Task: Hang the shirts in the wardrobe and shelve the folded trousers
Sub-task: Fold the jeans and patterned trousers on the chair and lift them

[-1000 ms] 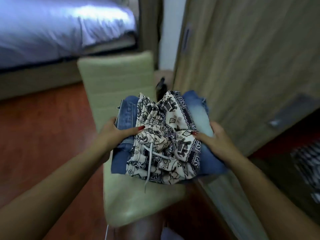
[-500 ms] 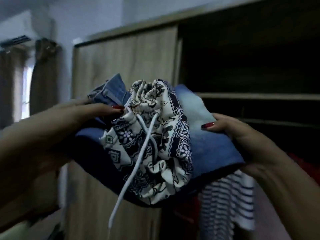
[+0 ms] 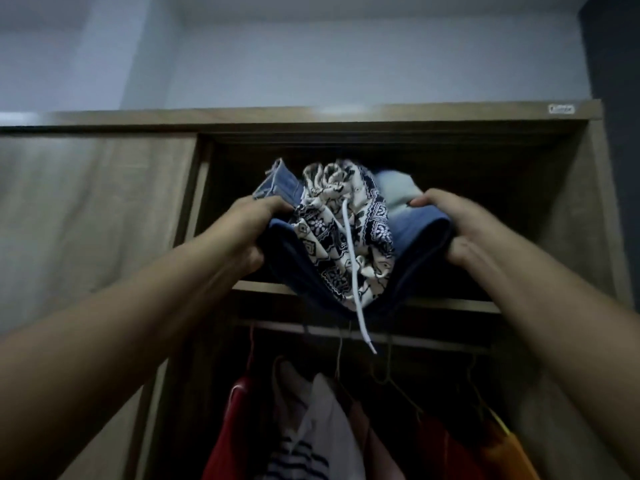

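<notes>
The inside of the top shelf (image 3: 450, 303) compartment was dark, and nothing could be made out at its back. The far ends of the folded trousers were lost in that shadow, and the picture was soft with blur at the edges. The clothes lower down were cut off by the bottom of the frame.

The left hand (image 3: 242, 233) was closed on the left side of the stack of folded trousers (image 3: 346, 237), thumb on top and fingers curled beneath. The right hand (image 3: 453, 226) gripped the right side in the same way, thumb over the pale denim and fingers under the fold. The stack sagged between them: blue jeans (image 3: 412, 223) wrapped underneath, and patterned black-and-white trousers (image 3: 332, 216) on top. A white drawstring (image 3: 356, 282) hung from the patterned pair, down past the shelf edge. The stack was held up at the mouth of the top compartment of the wardrobe (image 3: 104, 209), above the shelf's front edge; whether it touched the shelf could not be told.

Below the shelf ran a hanging rail (image 3: 433, 342) with hangers. On them hung a red shirt (image 3: 235, 438), a white shirt (image 3: 329, 410), a striped shirt (image 3: 294, 459) and an orange shirt (image 3: 509, 455). The wardrobe door on the left was shut.
</notes>
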Demonstrator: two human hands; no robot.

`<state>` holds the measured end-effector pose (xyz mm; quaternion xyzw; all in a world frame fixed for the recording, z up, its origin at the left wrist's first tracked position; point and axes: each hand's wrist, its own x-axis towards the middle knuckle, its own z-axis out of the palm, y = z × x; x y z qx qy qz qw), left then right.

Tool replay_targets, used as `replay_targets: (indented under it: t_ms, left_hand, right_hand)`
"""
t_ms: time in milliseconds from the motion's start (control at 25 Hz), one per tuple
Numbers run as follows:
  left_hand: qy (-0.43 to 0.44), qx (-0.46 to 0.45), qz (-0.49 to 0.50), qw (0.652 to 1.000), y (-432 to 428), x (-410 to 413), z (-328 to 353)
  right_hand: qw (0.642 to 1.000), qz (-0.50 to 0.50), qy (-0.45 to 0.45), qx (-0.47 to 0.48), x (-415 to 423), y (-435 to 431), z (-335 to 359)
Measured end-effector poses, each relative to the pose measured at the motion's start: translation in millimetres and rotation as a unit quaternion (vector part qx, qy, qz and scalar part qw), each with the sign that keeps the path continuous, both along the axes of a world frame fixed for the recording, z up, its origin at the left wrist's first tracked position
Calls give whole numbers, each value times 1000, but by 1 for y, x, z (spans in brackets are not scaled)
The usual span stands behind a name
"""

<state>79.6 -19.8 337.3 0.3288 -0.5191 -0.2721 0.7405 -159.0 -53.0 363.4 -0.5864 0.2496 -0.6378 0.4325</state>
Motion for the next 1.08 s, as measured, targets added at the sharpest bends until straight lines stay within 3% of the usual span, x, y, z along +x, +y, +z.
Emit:
replay_targets:
  t_ms: [200,320,400,440,520,600,640,680,760,920,1080]
  left_hand:
    - [33,84,22,996,-80,37,-16]
    - [-51,96,143,984,-97,55,-27]
    - [-165,-11,248,954,-86,53,-32]
    - [-264,-90,286,916,-73,48,-38]
    - [-499,-195,323,780,-57,38,-51]
    - [-669,-186,350,629,-60,36,-60]
    - [-709,-172,368,577,-68,39,-62]
    - [-722,-159,375,559,-76,43,-62]
    - [-709,-116,366,592,-89,57,-56]
    - [-685,-9,300,664,-112,68,-35]
    - [-640,126,134,746,-128,67,-18]
  right_hand:
    - [994,-62,-30,83,-20,-90,-26]
    - [976,-164,111,91,-40,-100,-42]
    - [951,-217,222,1,-47,-80,-43]
    - [940,-194,278,-47,-47,-65,-45]
    - [867,-143,455,-144,-40,-38,-48]
    - [776,-178,562,-222,-30,-35,-50]
    - [764,-199,565,-241,-22,-38,-48]
    - [772,-200,553,-240,-15,-42,-46]
    - [779,-196,546,-238,2,-56,-41]
    - [759,-224,565,-235,28,-98,-38]
    - [737,-265,592,-190,45,-126,-39]
